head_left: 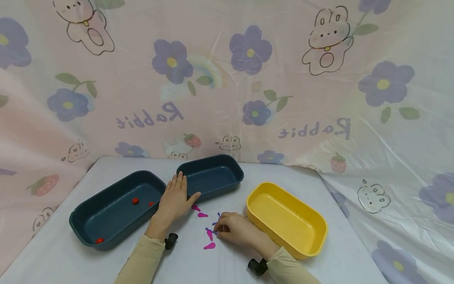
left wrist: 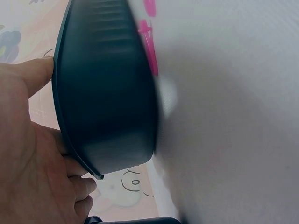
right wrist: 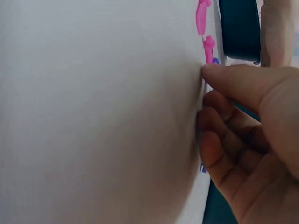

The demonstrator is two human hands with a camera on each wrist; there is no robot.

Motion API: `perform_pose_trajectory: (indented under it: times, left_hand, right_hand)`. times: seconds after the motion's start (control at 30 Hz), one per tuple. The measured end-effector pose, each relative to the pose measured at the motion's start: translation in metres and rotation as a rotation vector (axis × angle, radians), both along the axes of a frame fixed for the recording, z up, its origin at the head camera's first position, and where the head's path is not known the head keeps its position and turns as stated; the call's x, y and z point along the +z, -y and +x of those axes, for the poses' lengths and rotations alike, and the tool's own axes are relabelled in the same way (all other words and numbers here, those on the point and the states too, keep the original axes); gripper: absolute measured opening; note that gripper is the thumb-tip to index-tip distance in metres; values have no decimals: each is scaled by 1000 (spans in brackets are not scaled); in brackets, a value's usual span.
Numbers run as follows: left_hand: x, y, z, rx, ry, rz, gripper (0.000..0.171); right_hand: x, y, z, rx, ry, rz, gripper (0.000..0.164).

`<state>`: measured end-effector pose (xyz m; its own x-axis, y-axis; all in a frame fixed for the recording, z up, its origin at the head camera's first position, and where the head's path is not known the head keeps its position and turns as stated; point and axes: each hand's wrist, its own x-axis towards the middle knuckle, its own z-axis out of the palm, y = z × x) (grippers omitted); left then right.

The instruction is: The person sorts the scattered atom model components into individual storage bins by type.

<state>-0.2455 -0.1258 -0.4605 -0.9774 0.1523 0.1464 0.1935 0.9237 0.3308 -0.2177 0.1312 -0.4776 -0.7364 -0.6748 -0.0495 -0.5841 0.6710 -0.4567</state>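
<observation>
In the head view my left hand [head_left: 173,201] rests on the left end of the middle dark teal bin [head_left: 213,193], fingers extended over its rim and thumb spread along the near side. The left wrist view shows the thumb against the bin's rim [left wrist: 57,93]. My right hand [head_left: 235,230] is low over the white table, fingers curled, with thumb and forefinger at a small purple plastic stick [head_left: 211,230]; the fingertips partly hide it. Another purple stick [head_left: 218,215] lies just beyond. Several small pink bulb-ended pieces [head_left: 209,246] lie between the hands.
A larger dark teal bin [head_left: 79,230] stands at the left, with small red balls [head_left: 135,200] inside. To the right, a yellow bin [head_left: 287,217] sits close beside my right forearm. A printed curtain [head_left: 213,94] hangs behind the table's far edge.
</observation>
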Motion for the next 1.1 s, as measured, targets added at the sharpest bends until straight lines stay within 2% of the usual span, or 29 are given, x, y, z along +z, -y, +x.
perform_pose_trajectory:
  times: [0.5, 1.1]
  left_hand:
    - [0, -1, -2, 5, -16, -15, 93]
    - [-1, -1, -2, 11, 2, -11, 93]
  right_hand:
    - [-1, 3, -1, 0, -8, -5, 11]
    - [-1, 1, 2, 2, -10, -22, 8]
